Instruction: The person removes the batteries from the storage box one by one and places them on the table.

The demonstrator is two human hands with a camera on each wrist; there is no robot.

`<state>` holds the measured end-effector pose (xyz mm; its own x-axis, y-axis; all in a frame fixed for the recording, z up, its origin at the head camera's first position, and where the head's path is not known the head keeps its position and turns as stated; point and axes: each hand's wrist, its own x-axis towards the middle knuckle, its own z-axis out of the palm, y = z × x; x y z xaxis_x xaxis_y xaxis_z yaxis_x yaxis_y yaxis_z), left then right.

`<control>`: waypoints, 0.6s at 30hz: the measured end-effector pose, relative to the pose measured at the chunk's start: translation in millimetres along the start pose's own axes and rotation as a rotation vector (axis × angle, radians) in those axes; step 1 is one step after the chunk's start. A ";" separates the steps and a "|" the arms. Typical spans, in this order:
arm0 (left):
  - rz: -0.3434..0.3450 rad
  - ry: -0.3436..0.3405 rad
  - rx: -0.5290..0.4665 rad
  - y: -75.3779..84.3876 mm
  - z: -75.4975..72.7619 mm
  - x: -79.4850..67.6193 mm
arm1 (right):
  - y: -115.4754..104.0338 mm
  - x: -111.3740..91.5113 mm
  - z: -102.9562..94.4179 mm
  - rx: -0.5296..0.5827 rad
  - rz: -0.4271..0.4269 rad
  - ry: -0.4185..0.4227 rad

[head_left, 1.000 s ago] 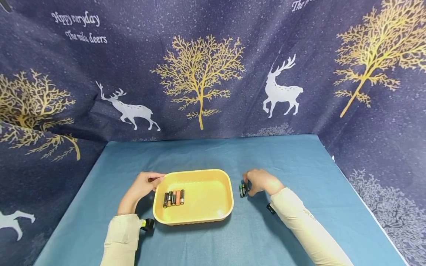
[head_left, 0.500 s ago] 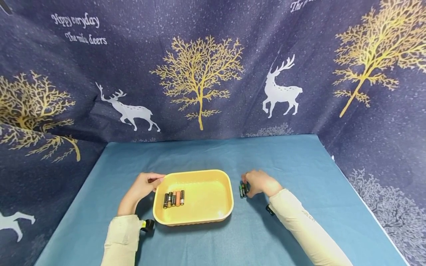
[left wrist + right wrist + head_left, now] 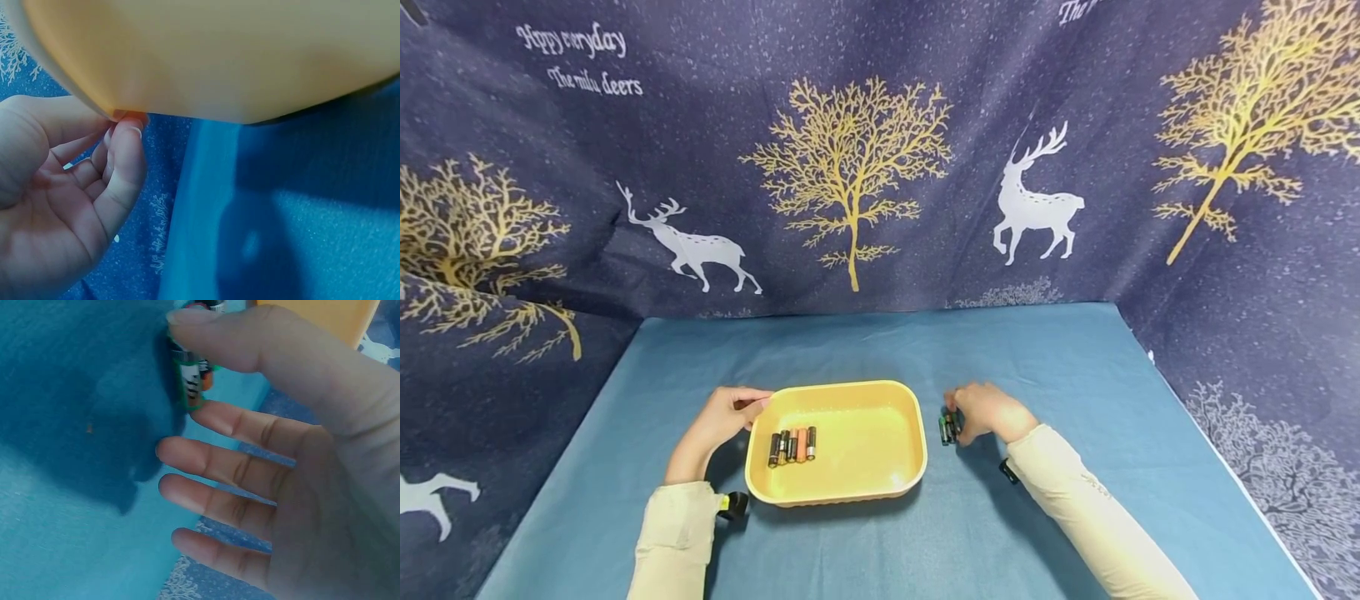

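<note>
A yellow plastic tray (image 3: pixel 857 446) sits mid-table in the head view. Its left rim is pinched between the thumb and fingers of my left hand (image 3: pixel 724 419), and the left wrist view shows that grip at the tray (image 3: pixel 219 62) edge. Inside, at the left, several batteries (image 3: pixel 801 445) lie side by side in a row. Right of the tray, my right hand (image 3: pixel 988 411) is over a small group of batteries (image 3: pixel 945 432) on the cloth. In the right wrist view, thumb and index finger pinch a green-edged battery (image 3: pixel 190 384) at its ends; the other fingers stay extended.
Blue cloth (image 3: pixel 880 346) covers the table. Behind it hangs a dark curtain (image 3: pixel 925 208) printed with deer and trees. A black wrist camera (image 3: pixel 735 506) sticks out by the left cuff, and another wrist camera (image 3: pixel 1009 472) by the right.
My right hand has shifted very slightly to the left over the loose batteries. The left hand, the tray and the row inside look unchanged.
</note>
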<state>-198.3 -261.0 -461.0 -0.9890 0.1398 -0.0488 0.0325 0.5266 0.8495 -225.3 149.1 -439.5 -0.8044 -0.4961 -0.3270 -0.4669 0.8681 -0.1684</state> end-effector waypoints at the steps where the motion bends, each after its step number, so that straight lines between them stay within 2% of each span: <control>1: 0.000 0.001 -0.003 0.3 -0.2 0.3 | -0.5 -0.5 -1.6 0.002 -0.002 0.003; 11: -0.013 -0.001 0.002 -0.3 0.5 -0.6 | -7.0 -5.8 -25.2 -0.035 -0.057 0.071; 18: -0.016 -0.002 -0.010 2.0 0.1 -0.7 | -20.1 -5.6 -43.0 -0.056 -0.058 0.113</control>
<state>-197.6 -259.9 -459.4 -0.9891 0.1329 -0.0634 0.0152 0.5202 0.8539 -227.2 133.7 -394.3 -0.8101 -0.5470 -0.2110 -0.5311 0.8371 -0.1310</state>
